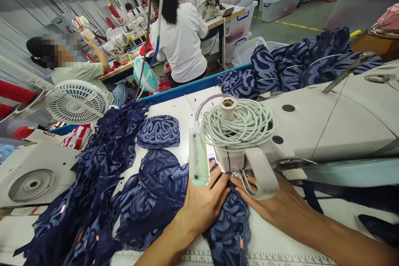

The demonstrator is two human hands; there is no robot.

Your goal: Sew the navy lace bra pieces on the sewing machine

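Lace (232, 226), navy, on the surface (268, 237), partly beneath the machine (314, 112); left hand (205, 201) flat upon it, fingers slightly apart; right hand (277, 205) alongside, grip hidden, untellable; uneven pull could cause puckering.

A white strip of the counter (186, 113) lay bare between the single navy lace panel (158, 131) and the pale green work lamp (199, 160), leaving a passage from the far side. Leftward, the heap of navy lace pieces (106, 170) stood in the way. The lamp obstructed the approach over the left grip (205, 197); the sewing machine (299, 129), its coiled cable (249, 131) and the curved white guard (264, 170) crowded the right grip (268, 199). Tied lace bundles (264, 70) closed the far right. Nearer the ruler (271, 257), bare counter opened between the lace piece (229, 224) and the right forearm (324, 232).
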